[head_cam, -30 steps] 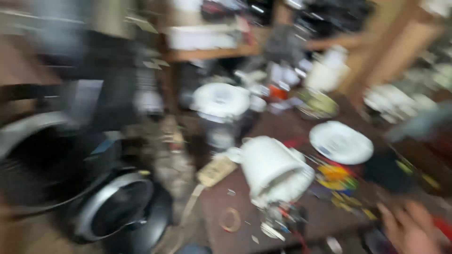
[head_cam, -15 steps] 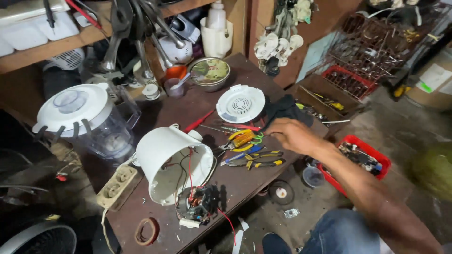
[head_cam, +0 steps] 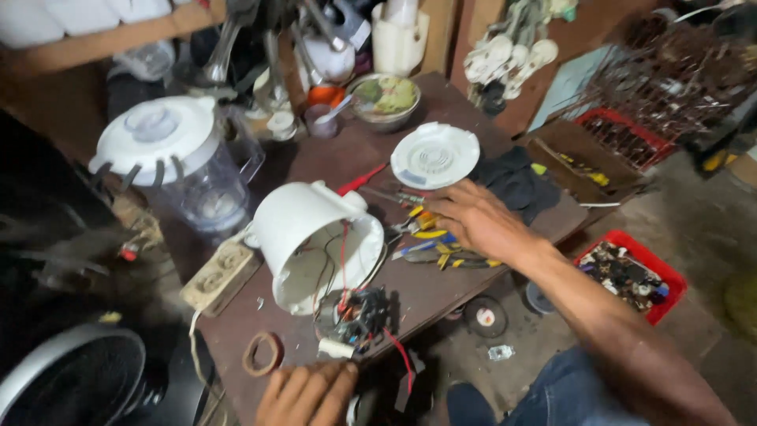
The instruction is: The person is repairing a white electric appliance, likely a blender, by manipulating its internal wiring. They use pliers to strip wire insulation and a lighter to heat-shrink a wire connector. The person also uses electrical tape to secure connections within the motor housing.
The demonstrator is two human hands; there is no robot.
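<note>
Cluttered tabletop point(head_cam: 331, 162): we see right hand point(head_cam: 473, 217), fingers spread, touching pliers point(head_cam: 430, 237) lying crosswise mid-frame; left hand point(head_cam: 303, 394), loosely curled, empty, sits bottom centre near circuit board point(head_cam: 355, 315).

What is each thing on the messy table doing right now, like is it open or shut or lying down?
white appliance housing: tipped on its side, open end showing wires
circuit part: pulled out, wired to the housing
blender jar: upright, lid on
white round cover: off, lying flat
bowl: upright, holding something green
right hand: open, resting on the hand tools
left hand: at the table's edge, empty
</note>
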